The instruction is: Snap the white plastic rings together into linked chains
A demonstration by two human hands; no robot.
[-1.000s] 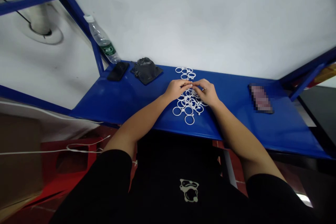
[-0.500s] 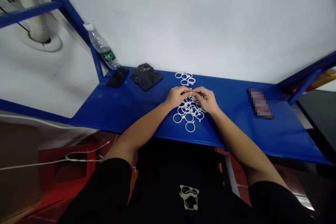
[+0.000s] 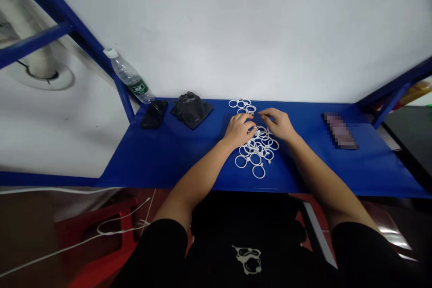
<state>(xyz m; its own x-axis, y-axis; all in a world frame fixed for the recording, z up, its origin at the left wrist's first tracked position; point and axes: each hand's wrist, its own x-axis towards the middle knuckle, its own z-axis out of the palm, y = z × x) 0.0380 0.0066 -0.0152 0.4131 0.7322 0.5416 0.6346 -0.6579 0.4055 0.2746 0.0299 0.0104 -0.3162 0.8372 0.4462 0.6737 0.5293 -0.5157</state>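
Note:
A loose pile of white plastic split rings [image 3: 257, 149] lies on the blue metal shelf [image 3: 175, 155], tangled together, with a smaller group of the same rings [image 3: 241, 106] farther back. My left hand [image 3: 239, 130] rests palm down at the pile's left side, its fingertips over the top rings. My right hand [image 3: 277, 124] hovers at the pile's upper right with fingers spread, apart from my left hand. Neither hand shows a ring held in it. My left hand hides part of the pile.
A plastic water bottle [image 3: 129, 76] leans against the white wall at the shelf's back left. Beside it lie a black phone [image 3: 154, 114] and a crumpled black bag [image 3: 191, 109]. A blurred flat object [image 3: 340, 131] sits at the right. A red stool [image 3: 97, 243] with white cable stands below.
My hands, pressed together at the fingertips before, have moved apart. The view has tilted slightly, so the shelf sits lower and level in the picture.

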